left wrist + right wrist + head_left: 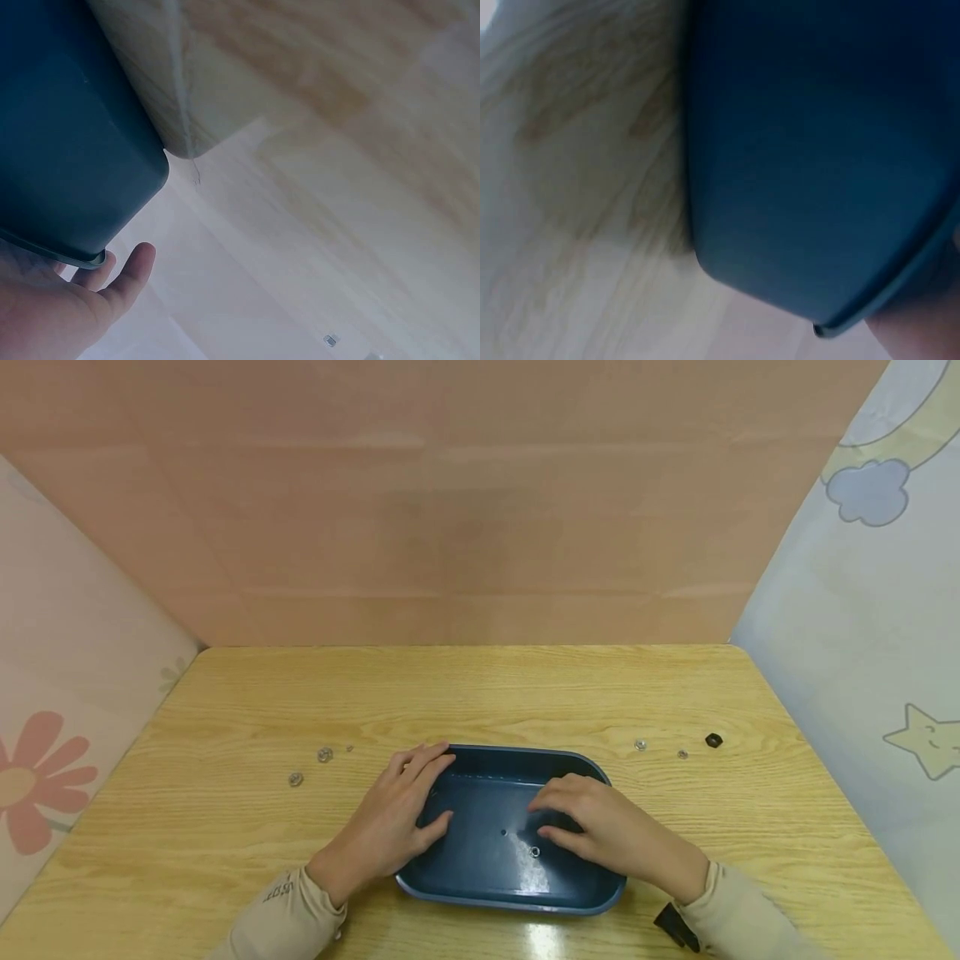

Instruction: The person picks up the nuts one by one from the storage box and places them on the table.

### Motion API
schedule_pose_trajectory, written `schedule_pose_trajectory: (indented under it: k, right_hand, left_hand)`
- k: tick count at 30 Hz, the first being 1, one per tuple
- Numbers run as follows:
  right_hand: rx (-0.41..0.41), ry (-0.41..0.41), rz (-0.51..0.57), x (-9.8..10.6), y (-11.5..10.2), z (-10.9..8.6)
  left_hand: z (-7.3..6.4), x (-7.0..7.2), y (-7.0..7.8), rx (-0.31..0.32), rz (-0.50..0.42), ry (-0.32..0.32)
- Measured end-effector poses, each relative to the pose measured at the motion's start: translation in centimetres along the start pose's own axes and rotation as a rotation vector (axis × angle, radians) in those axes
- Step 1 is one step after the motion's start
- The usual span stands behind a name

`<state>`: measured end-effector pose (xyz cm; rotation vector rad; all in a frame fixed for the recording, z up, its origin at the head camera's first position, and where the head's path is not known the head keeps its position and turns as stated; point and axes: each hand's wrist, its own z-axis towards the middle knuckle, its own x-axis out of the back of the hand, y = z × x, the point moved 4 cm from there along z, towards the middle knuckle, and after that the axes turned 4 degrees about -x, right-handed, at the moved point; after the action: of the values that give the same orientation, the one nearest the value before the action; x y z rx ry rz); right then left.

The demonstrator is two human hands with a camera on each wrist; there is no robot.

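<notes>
A dark blue plastic tray [480, 860] sits on the table in front of me. Over its left rim lies my left hand [393, 818], fingers spread and thumb reaching inside; in the left wrist view its fingertips [137, 274] show beyond the tray's rim. My right hand [592, 818] reaches over the right side, fingers loosely bent and thumb apart from them, with nothing visible between. Below its thumb, a silver nut [534, 852] lies on the tray floor, with a smaller piece [504, 832] to its left. The tray's outer wall fills much of the right wrist view.
Left of the tray lie two metal nuts [325, 754] and a tiny piece [349, 748]. To the right are two small silver nuts [641, 745] and a black nut [714, 740]. A black object [677, 928] shows beside the right sleeve. Papered walls border the wooden table [480, 693].
</notes>
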<state>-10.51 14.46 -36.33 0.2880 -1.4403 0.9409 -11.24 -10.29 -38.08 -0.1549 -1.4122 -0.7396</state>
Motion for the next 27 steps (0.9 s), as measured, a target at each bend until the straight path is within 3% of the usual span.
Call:
schedule_pose_trajectory:
  k: [6, 10, 16, 27]
  right_hand:
    - [-0.019, -0.052, 0.017, -1.0, -0.2, 0.2]
    - [-0.005, -0.037, 0.003, -1.4, -0.2, 0.3]
    - [0.015, 0.003, -0.075, -1.9, -0.2, 0.3]
    - [0.01, -0.043, -0.167, -2.0, -0.5, 0.1]
  left_hand:
    - [-0.1, 0.0, 0.0, 0.003, -0.005, -0.004]
    - [-0.1, -0.1, 0.0, 0.001, -0.008, -0.004]
    - [-0.1, 0.0, 0.0, -0.001, -0.001, 0.002]
    - [0.1, 0.0, 0.1, -0.018, 0.013, 0.023]
